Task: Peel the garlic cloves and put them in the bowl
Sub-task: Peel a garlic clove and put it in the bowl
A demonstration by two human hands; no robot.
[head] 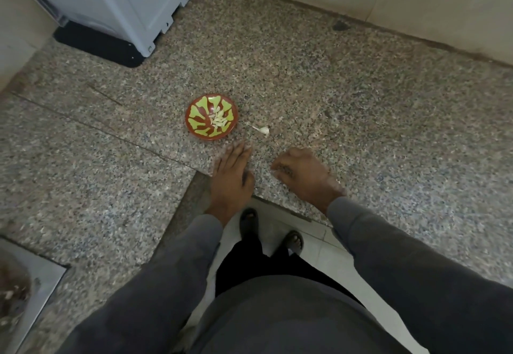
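Where walls meet, speckled granite counter [361, 98]

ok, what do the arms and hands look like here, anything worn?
Both arms wear long dark grey sleeves down to the wrists. The left hand and right hand are bare: no gloves, and no rings, watch or markings that show.

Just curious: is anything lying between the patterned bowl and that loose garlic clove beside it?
No. The head view shows only bare speckled counter between bowl and garlic clove.
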